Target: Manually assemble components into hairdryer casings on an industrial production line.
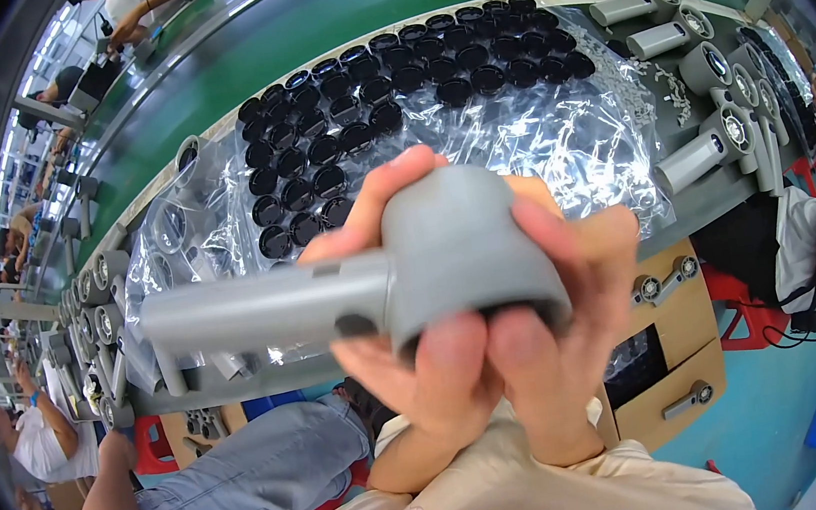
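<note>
Both hands grip a grey handheld fan, its round head between them and its long handle pointing left, slightly blurred. My left hand is closed round the head's left side, next to where the handle joins. My right hand wraps the head's right side. The two thumbs sit side by side at the dark rim of the head's open end, which faces me. What lies inside that opening is mostly hidden. Beyond the hands, rows of round black caps lie on clear plastic sheeting.
More grey fans lie at the right of the bench, and others at the left. Small pale parts are scattered near the right ones. A green conveyor belt runs behind. A person in jeans sits close on my left.
</note>
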Motion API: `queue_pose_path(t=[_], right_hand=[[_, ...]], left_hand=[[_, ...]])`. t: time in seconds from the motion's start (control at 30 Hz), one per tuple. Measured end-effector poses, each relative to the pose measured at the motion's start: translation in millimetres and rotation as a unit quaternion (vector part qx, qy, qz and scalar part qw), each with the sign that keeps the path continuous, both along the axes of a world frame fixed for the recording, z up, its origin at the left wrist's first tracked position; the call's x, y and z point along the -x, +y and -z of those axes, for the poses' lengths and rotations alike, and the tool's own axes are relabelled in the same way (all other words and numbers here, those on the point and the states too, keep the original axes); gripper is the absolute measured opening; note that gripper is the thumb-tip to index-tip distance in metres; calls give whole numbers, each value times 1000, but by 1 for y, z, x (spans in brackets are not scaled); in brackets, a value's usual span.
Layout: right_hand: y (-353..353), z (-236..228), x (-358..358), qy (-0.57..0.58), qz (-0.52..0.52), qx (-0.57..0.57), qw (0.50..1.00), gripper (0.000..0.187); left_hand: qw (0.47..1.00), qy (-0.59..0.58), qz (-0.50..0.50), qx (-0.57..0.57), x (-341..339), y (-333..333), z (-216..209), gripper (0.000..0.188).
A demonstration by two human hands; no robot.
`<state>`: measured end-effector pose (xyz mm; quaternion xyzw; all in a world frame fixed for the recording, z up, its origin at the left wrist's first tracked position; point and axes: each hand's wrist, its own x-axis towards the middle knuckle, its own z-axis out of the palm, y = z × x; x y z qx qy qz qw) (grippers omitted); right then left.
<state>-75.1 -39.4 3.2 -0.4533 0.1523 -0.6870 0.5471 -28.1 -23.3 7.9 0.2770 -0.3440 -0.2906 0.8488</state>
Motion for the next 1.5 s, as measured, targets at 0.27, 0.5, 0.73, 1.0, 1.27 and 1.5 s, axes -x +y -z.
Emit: queue_pose_path(t=[0.27,0.5,0.73,1.0,1.27,1.5], right_hand=[[-14,8,6,89,34,177,980,60],[-8,3,21,38,53,170,983,100],[-10,0,18,69,43,179,981,92],[-11,10,12,93,10,206,974,78],[-11,14,8,111,0,219,969,68],[5,-1,10,188,-10,116,975,64]], left_hand=[[997,0,34,-75,-8,8,-14,83],[954,-221,199,-28,-68,71,-31,53],[961,-262,-61,69,-27,3,-6,56],[959,-239,-23,152,-29,-3,7,50],[961,-254,-85,69,-27,2,17,43],[993,-110,-40,26,-25,3,10,54]])
